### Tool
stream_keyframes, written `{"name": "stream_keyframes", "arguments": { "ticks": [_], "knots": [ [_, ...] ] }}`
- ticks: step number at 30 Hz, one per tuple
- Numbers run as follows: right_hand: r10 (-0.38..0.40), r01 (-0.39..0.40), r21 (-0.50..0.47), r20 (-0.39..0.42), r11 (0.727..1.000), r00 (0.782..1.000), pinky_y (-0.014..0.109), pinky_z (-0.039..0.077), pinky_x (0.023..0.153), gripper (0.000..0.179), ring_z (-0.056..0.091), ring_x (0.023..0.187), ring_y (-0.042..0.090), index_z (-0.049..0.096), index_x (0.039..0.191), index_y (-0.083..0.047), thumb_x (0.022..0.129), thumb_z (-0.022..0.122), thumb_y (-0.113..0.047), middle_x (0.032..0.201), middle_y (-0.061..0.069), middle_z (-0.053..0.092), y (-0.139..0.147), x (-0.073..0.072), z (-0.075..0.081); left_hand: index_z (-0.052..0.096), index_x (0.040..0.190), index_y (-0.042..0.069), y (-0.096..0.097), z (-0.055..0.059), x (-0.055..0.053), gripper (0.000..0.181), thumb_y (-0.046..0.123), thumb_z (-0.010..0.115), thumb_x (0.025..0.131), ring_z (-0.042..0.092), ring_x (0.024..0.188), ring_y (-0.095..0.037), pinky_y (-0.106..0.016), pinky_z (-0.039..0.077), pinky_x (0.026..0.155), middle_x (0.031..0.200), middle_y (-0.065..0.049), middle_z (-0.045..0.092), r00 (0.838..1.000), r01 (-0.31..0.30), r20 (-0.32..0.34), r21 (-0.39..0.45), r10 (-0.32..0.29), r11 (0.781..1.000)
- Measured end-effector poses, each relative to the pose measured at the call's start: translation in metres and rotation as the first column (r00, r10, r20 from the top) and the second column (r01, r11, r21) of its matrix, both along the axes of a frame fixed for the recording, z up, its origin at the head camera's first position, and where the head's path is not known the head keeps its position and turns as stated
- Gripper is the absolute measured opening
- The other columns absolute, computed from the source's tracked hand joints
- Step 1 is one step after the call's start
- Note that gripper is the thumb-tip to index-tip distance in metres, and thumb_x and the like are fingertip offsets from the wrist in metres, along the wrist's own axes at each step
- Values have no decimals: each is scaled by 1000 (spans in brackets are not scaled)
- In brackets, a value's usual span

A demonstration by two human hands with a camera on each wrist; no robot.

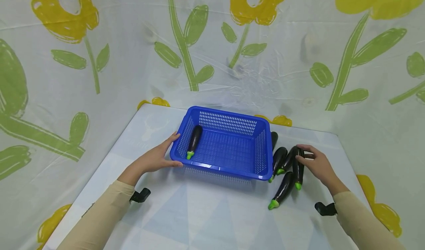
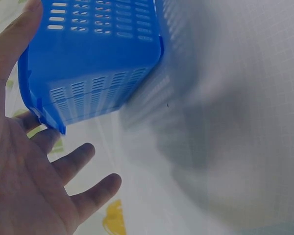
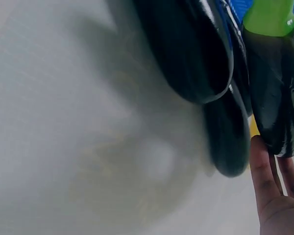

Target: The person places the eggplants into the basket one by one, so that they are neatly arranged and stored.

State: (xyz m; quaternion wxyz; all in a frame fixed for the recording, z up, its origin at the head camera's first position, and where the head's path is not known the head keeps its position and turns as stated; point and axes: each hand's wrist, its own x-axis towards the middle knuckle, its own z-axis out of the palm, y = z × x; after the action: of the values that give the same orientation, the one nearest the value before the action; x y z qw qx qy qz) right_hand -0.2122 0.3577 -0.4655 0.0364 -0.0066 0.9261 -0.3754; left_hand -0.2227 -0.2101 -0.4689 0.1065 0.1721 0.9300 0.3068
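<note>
A blue plastic basket (image 1: 222,172) with slotted walls stands on the table, one dark purple eggplant (image 1: 196,137) inside at its left end. My left hand (image 1: 156,157) holds the basket's near left corner, thumb by the front rim and fingers along the left side. In the left wrist view its last two fingers stick out free of the basket. To the right of the basket lie several eggplants with green stem ends. My right hand (image 1: 315,164) pinches the far end of the rightmost eggplant (image 1: 299,169); its fingertips touch the rounded end (image 3: 279,142) in the right wrist view.
Another eggplant (image 1: 283,191) lies nearest the front, stem toward me. One more eggplant (image 1: 273,139) is partly hidden behind the basket's right wall. The pale table (image 1: 199,213) meets a flower-printed curtain (image 1: 126,58) at the back and sides.
</note>
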Motion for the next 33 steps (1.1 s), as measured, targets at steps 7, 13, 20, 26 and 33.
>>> {"name": "stream_keyframes", "arguments": {
  "ticks": [7,13,20,26,33],
  "knots": [
    [7,-7,-22,4,1000,1000,63,39,91,58,38,123,43,41,139,-15,90,57,-43,140,18,39,-8,-8,9,4,149,36,-1,-2,0,106,57,72,71,19,139,-34,-59,27,104,156,8,1,1000,-2,-3,7,2,1000],
    [3,-4,-47,-21,999,1000,62,40,90,58,39,123,43,43,138,-16,89,58,-44,140,16,39,-12,-16,13,4,149,36,-1,-1,0,106,58,72,70,19,139,-34,-59,27,104,156,8,0,1000,-1,3,13,1,1000],
    [10,-12,-48,-35,999,999,60,43,89,58,39,123,44,44,137,-19,88,59,-46,139,16,40,-24,-25,21,4,149,36,-1,-1,0,108,61,71,68,20,138,-34,-59,28,104,156,8,1,1000,-1,6,24,1,1000],
    [24,-26,-40,-45,999,999,60,43,89,57,38,124,42,44,137,-20,88,59,-46,140,14,40,-37,-31,32,4,149,36,-1,-1,0,107,57,72,70,20,139,-35,-59,27,104,156,7,1,1000,-2,3,23,2,1000],
    [50,-55,-51,-88,997,995,59,44,88,55,41,121,44,45,137,-18,89,59,-42,138,16,41,-45,-38,44,4,149,37,0,-1,0,106,58,72,70,20,139,-35,-59,28,104,156,6,1,1000,-8,5,15,8,1000]
  ]
}}
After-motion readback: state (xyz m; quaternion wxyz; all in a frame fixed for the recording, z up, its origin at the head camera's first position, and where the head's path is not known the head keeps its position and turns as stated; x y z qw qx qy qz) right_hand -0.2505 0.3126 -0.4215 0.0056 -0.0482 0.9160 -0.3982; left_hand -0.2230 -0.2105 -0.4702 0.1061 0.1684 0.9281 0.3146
